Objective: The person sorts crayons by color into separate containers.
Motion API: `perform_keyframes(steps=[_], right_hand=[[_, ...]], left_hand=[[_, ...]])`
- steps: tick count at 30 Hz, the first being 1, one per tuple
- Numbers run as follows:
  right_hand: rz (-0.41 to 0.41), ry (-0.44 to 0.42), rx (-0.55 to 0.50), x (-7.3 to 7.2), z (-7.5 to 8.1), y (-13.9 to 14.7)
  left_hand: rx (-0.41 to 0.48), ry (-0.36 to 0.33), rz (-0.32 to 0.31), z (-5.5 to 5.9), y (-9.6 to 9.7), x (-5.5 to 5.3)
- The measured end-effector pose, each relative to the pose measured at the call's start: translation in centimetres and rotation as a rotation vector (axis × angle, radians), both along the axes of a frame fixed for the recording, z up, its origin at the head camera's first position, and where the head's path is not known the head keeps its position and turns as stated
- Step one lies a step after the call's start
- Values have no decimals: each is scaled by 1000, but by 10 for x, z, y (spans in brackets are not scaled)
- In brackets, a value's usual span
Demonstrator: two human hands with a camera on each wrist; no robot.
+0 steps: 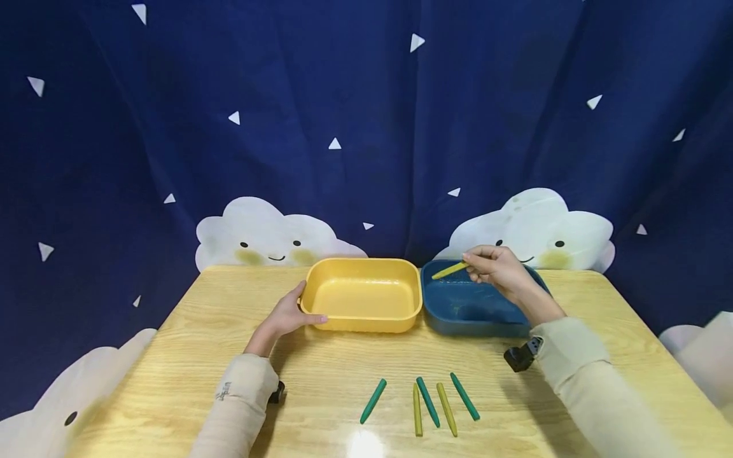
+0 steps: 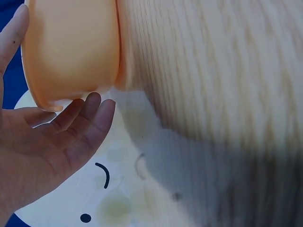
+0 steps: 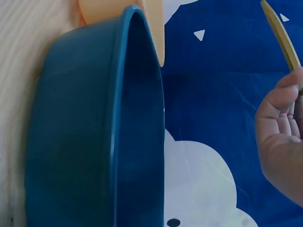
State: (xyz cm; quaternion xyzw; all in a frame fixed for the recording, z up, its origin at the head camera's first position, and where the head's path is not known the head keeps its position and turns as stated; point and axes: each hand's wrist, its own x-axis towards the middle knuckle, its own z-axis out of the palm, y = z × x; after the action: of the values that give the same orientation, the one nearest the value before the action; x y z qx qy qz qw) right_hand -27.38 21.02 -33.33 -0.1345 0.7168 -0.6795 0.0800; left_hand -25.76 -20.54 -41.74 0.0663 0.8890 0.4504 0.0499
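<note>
In the head view my left hand (image 1: 288, 313) rests against the left end of a yellow plastic bin (image 1: 361, 325). Its thumb lies along the front rim, and in the left wrist view the relaxed fingers (image 2: 90, 125) touch the bin's end wall. My right hand (image 1: 495, 270) pinches a yellow crayon (image 1: 449, 270) by one end, above a blue bin (image 1: 478, 328). The crayon points left and slightly down in the head view. The right wrist view shows the same crayon (image 3: 282, 38) held beyond the blue bin's rim (image 3: 124, 61).
Several loose crayons lie on the wooden table (image 1: 321, 394) in front of the bins, among them a green crayon (image 1: 373, 401) and a yellow crayon (image 1: 446, 409). The two bins stand side by side near the back edge. A dark blue curtain (image 1: 366, 95) hangs behind.
</note>
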Motion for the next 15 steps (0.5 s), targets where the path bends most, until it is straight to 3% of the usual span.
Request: perform_keyframes(steps=[7,15], right_hand=[[-19,-46,-51,-15,2,-19],[-39,-38,-49,-27,8,-38]], left_hand=[[-7,-2,-7,0,-3,0],[-10,11,-6,-1,-2,-1]])
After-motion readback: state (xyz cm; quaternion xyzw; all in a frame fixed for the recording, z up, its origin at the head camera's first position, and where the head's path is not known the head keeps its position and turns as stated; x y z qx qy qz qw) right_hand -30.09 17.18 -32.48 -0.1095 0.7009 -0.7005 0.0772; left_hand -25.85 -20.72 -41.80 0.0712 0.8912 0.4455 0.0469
